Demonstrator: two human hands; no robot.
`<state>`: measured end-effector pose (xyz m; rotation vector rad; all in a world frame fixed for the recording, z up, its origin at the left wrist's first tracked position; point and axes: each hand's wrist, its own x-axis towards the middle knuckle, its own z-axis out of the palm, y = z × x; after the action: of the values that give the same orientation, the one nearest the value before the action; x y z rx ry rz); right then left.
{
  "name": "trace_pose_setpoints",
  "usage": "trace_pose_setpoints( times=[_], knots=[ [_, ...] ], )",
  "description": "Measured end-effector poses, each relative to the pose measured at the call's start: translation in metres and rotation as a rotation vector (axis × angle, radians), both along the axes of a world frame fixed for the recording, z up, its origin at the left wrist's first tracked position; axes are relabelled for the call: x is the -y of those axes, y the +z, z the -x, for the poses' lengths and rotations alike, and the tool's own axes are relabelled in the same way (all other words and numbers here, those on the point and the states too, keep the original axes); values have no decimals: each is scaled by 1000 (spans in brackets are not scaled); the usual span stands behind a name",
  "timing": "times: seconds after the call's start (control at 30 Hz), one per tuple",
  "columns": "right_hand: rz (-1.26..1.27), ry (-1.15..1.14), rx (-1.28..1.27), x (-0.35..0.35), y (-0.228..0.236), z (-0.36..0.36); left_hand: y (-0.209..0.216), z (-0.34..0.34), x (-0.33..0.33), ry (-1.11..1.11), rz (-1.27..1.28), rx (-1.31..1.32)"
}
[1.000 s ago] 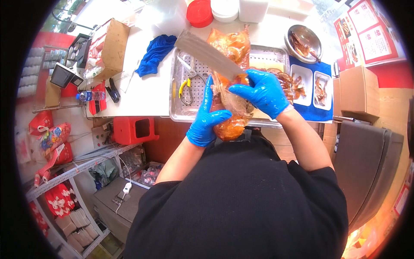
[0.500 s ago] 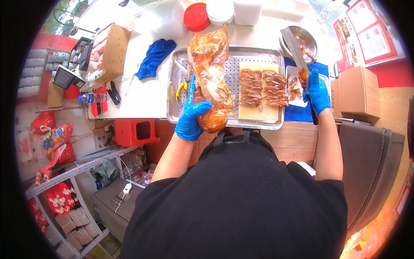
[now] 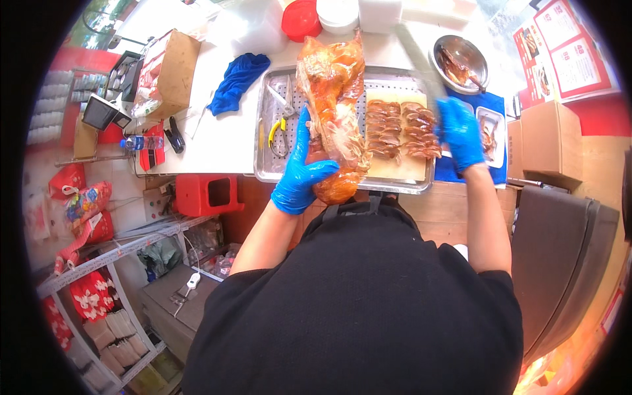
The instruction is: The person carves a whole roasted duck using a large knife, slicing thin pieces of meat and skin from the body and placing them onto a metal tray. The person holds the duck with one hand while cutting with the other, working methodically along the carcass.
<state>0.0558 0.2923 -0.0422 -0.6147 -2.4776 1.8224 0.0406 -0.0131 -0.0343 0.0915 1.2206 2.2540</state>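
Observation:
My left hand (image 3: 300,179), in a blue glove, is wrapped around the lower end of a glossy brown roast duck (image 3: 333,99), holding it upright over a perforated metal tray (image 3: 261,141). Pale meat shows where part of its skin is gone. Gloved in blue too, my right hand (image 3: 461,133) grips a knife (image 3: 421,62) whose wide blade is smeared by motion and points up and left. Beside it, two rows of sliced duck (image 3: 383,131) lie on a pale cutting board (image 3: 395,172) in the tray. Yellow-handled scissors or pliers (image 3: 274,135) rest at the tray's left.
Right of the tray, a white dish (image 3: 501,141) with meat pieces sits on a blue cloth (image 3: 449,172). A steel bowl (image 3: 484,56) holds more pieces. A crumpled blue towel (image 3: 238,82), red lid (image 3: 301,22), cardboard boxes (image 3: 553,138) and red stool (image 3: 197,196) stand around.
My right hand and the knife have swung left toward the slices, and the blade is now blurred. The duck has shifted slightly right in my left hand.

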Motion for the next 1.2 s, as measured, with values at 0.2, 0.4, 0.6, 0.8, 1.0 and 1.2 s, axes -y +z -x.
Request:
trace_pose_setpoints(
  times=[0.2,0.4,0.6,0.8,1.0,1.2],
  knots=[
    [-521,478,-288,80,44,28,23,-1,-11,-27,60,-45],
    [-691,699,-486,66,32,9,33,-4,-2,15,18,-23],
    [-332,737,-300,75,48,17,27,-1,-1,14,36,-99],
    [-824,751,-623,71,30,1,29,2,4,31,-22,-63],
    [-319,597,-174,89,61,12,41,-4,-8,87,57,-125],
    [-417,499,-162,105,64,18,40,-3,-12,70,54,-141]
  ],
)
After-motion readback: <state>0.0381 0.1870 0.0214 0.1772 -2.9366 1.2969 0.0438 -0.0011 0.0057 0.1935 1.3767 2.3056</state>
